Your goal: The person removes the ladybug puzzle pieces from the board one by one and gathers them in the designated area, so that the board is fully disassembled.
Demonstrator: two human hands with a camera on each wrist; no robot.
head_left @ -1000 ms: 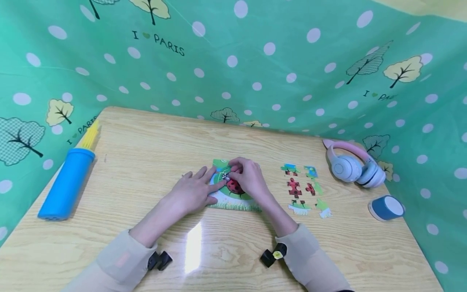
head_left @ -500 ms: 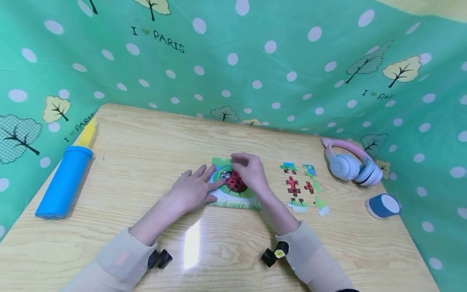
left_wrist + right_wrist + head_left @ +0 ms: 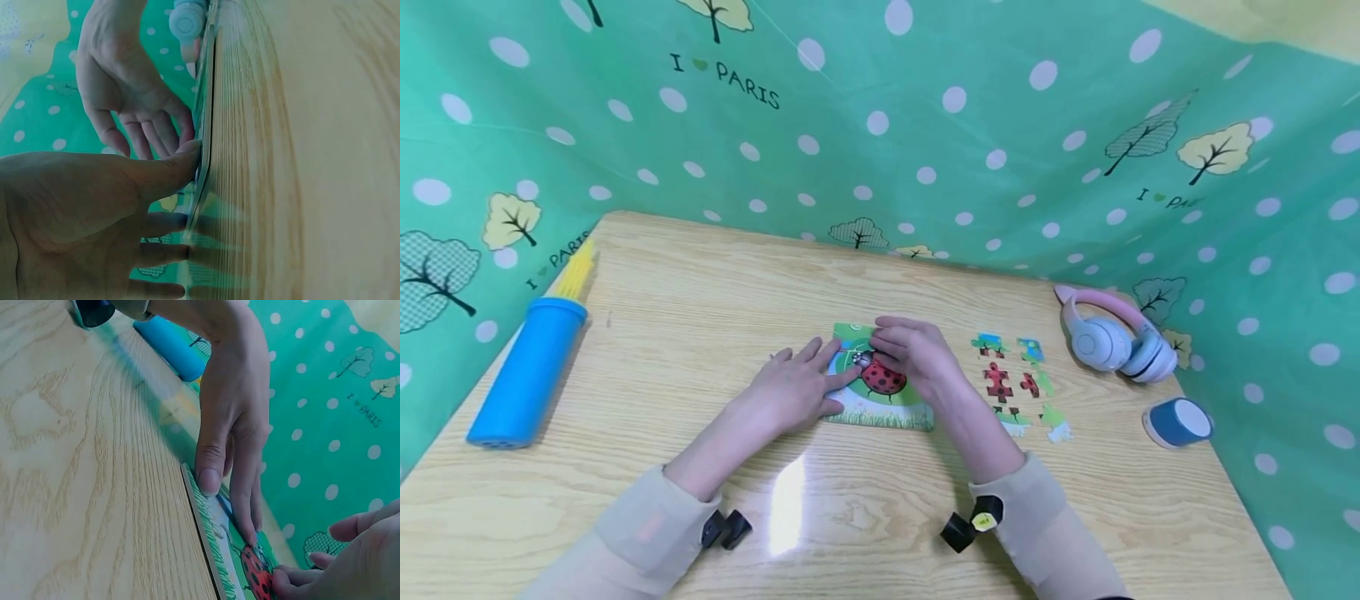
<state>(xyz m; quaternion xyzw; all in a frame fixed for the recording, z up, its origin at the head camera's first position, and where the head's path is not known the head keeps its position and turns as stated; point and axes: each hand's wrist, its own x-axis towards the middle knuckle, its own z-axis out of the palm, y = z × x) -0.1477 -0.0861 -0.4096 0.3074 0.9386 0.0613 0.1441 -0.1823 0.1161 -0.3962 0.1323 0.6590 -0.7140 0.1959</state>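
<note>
A ladybug jigsaw puzzle (image 3: pixel 880 414) lies flat on the wooden table in front of me, with green ground, a red spotted body and a grass strip along its near edge. My left hand (image 3: pixel 790 390) rests on its left side with fingers spread; the index fingertip reaches the ladybug's head. Over the upper right part is my right hand (image 3: pixel 925 360), its fingers loosely extended and touching the picture. No piece shows between its fingers in the left wrist view, where the right hand (image 3: pixel 128 81) hangs beside the board's edge. The right hand covers the puzzle's right part in the head view.
Several loose puzzle pieces, among them a red one (image 3: pixel 998 382), lie right of the puzzle. Farther right are pink and white headphones (image 3: pixel 1105 340) and a blue cylinder with a white top (image 3: pixel 1180 422). A blue pump (image 3: pixel 529 373) with yellow sticks lies left. A green polka-dot cloth (image 3: pixel 820 167) hangs behind.
My right fingers were bunched near the ladybug's head, then lifted up and right, and now lie straighter over the puzzle. The left hand stays in place. The head view has shifted slightly.
</note>
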